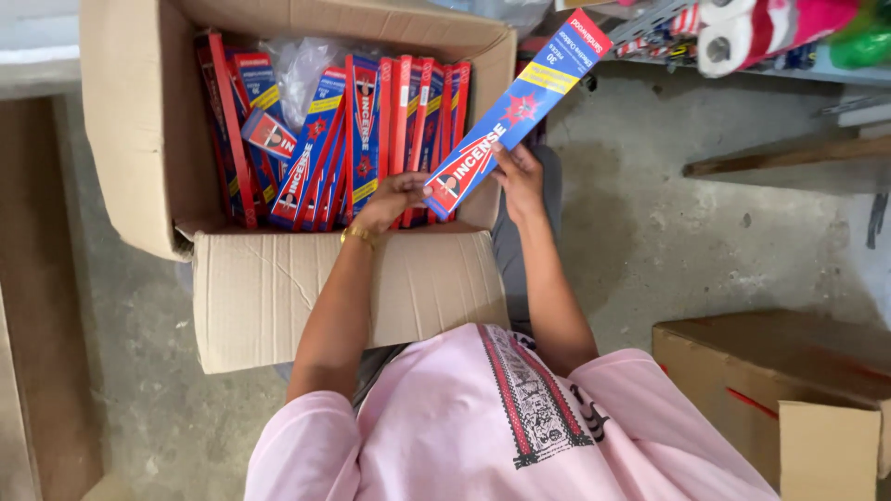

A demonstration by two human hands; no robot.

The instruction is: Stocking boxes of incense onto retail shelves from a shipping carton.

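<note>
Near the top middle of the frame, the right hand (pixel 522 176) and left hand (pixel 397 197) pinch the low end of a long blue box (pixel 515 113) above the open cardboard box (pixel 139 111). Held only by that end, it might tip and slip out.

Second carton (pixel 770 390) is cut off, seemingly open.

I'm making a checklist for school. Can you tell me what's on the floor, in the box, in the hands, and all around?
Surface: grey concrete floor, stained.
Job's things: long blue and red packet, held slanting above the open cardboard box, which is full of similar packets.
Clutter: crumpled plastic wrap in the box.
Hands: left hand and right hand both grip the packet's lower end.
Cables: nothing seen.
Surroundings: second box; paper rolls.
</note>
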